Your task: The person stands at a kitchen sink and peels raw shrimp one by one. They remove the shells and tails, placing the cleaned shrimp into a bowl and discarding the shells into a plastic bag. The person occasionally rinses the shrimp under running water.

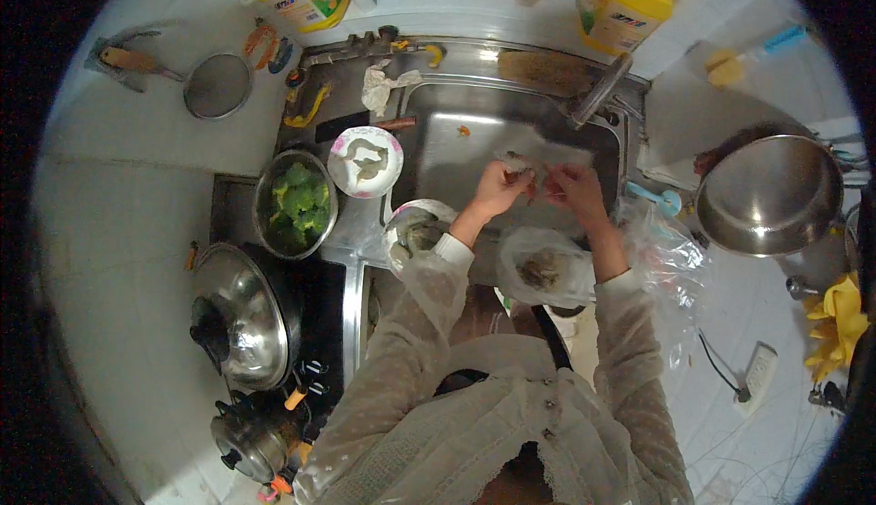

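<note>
Over the stainless steel sink (479,128), my left hand (506,187) and my right hand (575,193) hold a shrimp (532,170) between them, its long feelers showing; its outline is partly blurred. Two or so grey shrimp (369,163) lie on a flowered white plate (341,178) at the sink's left. A second flowered plate (393,231), partly under my left sleeve, carries more grey shrimp (417,231). Below my hands, at the sink's near edge, a clear plastic bag (510,252) holds brownish scraps (544,270). One small orange bit (464,131) rests on the sink floor.
Left of the plates stands a metal bowl of broccoli (298,204), with a knife (342,125) behind. A lidded wok (256,320) and a steel pot (253,443) are lower left. The faucet (602,91) reaches over the sink's back right; a large steel basin (770,193) is farther right.
</note>
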A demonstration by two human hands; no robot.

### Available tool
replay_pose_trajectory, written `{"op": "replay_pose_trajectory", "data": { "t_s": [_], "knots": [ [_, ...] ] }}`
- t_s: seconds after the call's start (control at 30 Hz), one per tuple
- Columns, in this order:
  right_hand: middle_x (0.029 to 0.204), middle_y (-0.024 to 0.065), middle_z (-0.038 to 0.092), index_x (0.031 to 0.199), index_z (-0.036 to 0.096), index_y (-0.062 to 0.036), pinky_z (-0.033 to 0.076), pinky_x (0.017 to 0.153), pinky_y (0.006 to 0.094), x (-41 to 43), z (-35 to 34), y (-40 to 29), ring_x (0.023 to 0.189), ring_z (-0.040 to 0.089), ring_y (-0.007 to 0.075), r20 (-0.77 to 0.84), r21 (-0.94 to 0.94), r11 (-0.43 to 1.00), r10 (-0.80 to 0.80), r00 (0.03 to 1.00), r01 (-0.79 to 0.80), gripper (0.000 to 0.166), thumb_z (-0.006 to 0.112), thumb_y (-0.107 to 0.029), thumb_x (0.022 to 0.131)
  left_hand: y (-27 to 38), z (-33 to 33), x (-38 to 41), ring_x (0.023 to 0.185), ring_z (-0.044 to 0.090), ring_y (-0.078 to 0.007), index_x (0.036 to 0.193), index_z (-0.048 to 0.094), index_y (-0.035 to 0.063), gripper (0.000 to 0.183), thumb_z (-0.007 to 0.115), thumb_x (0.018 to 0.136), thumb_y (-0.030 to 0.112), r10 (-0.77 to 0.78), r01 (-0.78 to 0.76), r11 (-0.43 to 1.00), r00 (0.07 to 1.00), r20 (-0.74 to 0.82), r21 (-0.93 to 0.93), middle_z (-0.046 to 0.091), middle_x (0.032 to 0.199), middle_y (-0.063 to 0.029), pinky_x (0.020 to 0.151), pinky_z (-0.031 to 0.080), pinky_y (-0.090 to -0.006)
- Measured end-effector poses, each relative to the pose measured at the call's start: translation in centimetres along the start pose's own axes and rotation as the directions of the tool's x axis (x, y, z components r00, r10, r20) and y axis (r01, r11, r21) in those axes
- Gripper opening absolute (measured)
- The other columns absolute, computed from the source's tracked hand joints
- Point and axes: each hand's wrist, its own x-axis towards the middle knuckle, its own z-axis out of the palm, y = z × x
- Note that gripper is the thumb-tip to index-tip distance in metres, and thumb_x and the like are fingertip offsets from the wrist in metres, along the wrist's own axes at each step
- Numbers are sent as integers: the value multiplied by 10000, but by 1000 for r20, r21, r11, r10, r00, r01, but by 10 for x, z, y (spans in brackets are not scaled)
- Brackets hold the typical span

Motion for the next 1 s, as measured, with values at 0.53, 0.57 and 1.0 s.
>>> {"op": "replay_pose_trajectory", "data": {
  "t_s": [0.53,0.57,1.0],
  "knots": [
    [699,121,665,745,693,-39,507,614,333,-7,21,-8,616,646,233,-64,-720,625,-490,869,300,172,697,-188,661,15,20,-3,637,590,-80,857,659,-1,107,635,754,20,170,-112,966,953,-251,232,668,714,-84,585,482,-277],
    [703,125,665,743,690,-31,509,621,334,-6,20,-6,621,647,236,-65,-705,645,-475,878,296,177,697,-186,658,15,20,-4,640,588,-76,854,659,0,103,634,755,17,153,-97,969,957,-247,227,666,711,-74,583,481,-274],
    [649,80,657,833,661,50,502,549,247,-9,16,-9,559,618,110,-52,-473,852,-282,958,225,170,643,-112,787,12,15,-5,680,545,-75,917,640,8,123,623,797,32,-34,23,997,986,-161,-70,619,767,0,590,463,-249]
  ]
}}
